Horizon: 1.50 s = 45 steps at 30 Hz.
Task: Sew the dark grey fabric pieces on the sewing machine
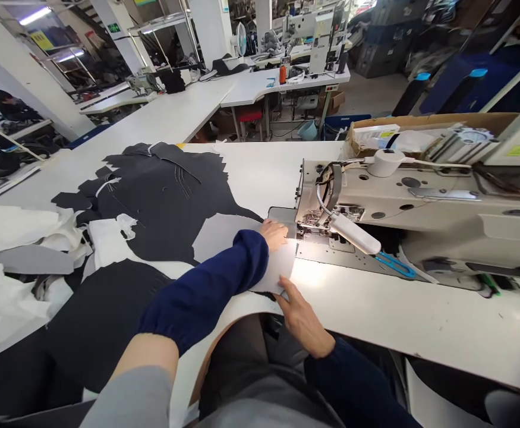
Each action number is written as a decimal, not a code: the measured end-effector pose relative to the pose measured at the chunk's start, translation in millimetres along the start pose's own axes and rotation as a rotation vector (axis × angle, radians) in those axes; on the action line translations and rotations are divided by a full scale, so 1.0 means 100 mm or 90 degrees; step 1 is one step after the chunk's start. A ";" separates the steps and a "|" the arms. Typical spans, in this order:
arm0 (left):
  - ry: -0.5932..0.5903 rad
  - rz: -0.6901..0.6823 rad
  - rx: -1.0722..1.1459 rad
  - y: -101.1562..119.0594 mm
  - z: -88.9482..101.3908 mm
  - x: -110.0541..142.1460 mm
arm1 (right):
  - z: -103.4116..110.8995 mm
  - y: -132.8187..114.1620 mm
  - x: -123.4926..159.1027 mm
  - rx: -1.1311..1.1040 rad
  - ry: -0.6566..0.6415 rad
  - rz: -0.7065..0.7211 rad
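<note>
A light grey fabric piece (228, 233) lies on the white sewing table, its right edge close to the needle area of the sewing machine (320, 223). My left hand (274, 233) rests on the fabric with its fingers laid flat, just left of the presser foot. Nearer the table's front edge, my right hand (304, 318) grips the fabric's near edge between thumb and fingers; part of those fingers is hidden beneath it. A lit white lamp (355, 233) shines on the stitching area. The needle itself is too small to make out.
Stacked black fabric pieces (166, 190) with loose threads spread to the left, beside white scraps (10, 291). A blue plastic tool (396, 264) sits by the machine arm. Behind it stands a cardboard box (447, 122) of items. Thread cones (460, 89) and other machines stand farther back.
</note>
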<state>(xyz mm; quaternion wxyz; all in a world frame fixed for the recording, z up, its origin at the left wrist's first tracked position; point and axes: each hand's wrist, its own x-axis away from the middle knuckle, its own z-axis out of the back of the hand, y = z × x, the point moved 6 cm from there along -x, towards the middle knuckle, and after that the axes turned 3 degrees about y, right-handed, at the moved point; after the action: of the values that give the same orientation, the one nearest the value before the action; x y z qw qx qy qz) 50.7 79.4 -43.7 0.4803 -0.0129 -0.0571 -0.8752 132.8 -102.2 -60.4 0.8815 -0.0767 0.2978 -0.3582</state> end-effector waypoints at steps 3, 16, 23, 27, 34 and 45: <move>-0.002 0.006 0.012 -0.16 -0.03 -0.06 | -0.07 -0.05 -0.18 0.030 0.002 0.039; -0.044 -0.009 0.074 -0.26 -0.14 -0.36 | -0.10 0.15 -0.26 0.118 0.015 0.128; -0.028 0.011 0.087 -0.23 -0.12 -0.61 | 0.00 0.39 -0.29 0.116 0.027 0.088; -0.037 0.013 0.098 -0.22 -0.12 -0.64 | 0.00 0.38 -0.28 0.130 0.034 0.095; -0.001 0.013 0.065 -0.16 -0.01 -0.58 | 0.03 0.34 -0.33 0.153 0.046 0.088; -0.056 -0.307 0.017 0.16 -0.10 0.79 | 0.00 0.17 -0.25 0.195 0.026 -0.059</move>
<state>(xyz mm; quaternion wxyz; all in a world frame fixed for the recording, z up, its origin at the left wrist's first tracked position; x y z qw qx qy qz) 21.8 3.4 -46.5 0.2545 -0.0305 -0.0913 -0.9623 128.9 -72.9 -54.3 0.8592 0.0524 0.2532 -0.4415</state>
